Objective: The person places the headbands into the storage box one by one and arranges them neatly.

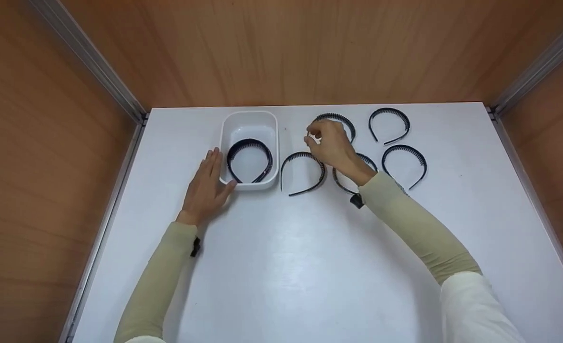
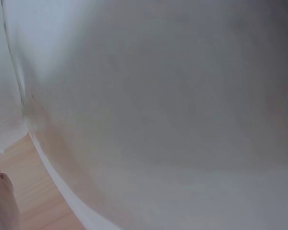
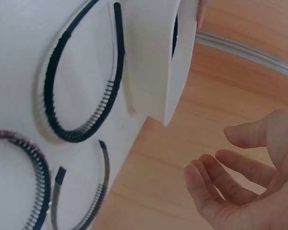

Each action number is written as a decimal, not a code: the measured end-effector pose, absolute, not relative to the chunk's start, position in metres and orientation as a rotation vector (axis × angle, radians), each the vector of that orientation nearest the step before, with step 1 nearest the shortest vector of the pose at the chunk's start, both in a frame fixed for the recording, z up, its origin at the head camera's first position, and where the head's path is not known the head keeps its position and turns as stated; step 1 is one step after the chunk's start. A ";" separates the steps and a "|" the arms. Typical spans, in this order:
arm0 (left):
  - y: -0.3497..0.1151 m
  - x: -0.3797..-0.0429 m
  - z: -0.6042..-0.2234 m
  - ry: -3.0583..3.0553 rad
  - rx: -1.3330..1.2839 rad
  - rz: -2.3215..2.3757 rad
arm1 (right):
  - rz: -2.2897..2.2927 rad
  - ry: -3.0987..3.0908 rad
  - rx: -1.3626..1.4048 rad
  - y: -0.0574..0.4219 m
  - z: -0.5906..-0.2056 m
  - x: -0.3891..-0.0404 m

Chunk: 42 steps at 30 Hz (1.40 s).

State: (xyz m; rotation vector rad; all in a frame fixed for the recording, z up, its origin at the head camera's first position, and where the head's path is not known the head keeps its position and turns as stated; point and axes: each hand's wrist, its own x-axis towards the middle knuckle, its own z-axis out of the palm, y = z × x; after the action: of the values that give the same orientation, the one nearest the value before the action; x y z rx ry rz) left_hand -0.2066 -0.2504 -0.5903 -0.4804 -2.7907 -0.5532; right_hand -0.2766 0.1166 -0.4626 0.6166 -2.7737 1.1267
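My left hand lies flat along the left side of a white plastic container, its fingers straight and the thumb at the near rim. Black toothed headbands sit bunched together inside. Over the left part of the back middle headband hovers my right hand, partly covering it. The right wrist view shows that hand with loosely bent fingers and a gap below the thumb, nothing between them. Just right of the container is another headband. The left wrist view is mostly a blurred pale surface.
Under my right wrist, a headband is partly hidden. Two more, a back one and a nearer one, lie on the right of the white table. Wooden panels enclose the back and sides.
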 end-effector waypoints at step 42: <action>-0.251 -0.205 -0.589 -2.803 -0.474 -0.584 | 1.114 -2.719 0.243 0.285 -0.493 -0.277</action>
State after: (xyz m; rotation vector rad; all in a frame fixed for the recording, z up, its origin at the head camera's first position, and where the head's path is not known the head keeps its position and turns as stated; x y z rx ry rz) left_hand -0.2055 -0.2509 -0.5893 -0.4743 -2.8026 -0.5842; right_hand -0.2766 0.2851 -0.4927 0.2427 -2.7190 1.1139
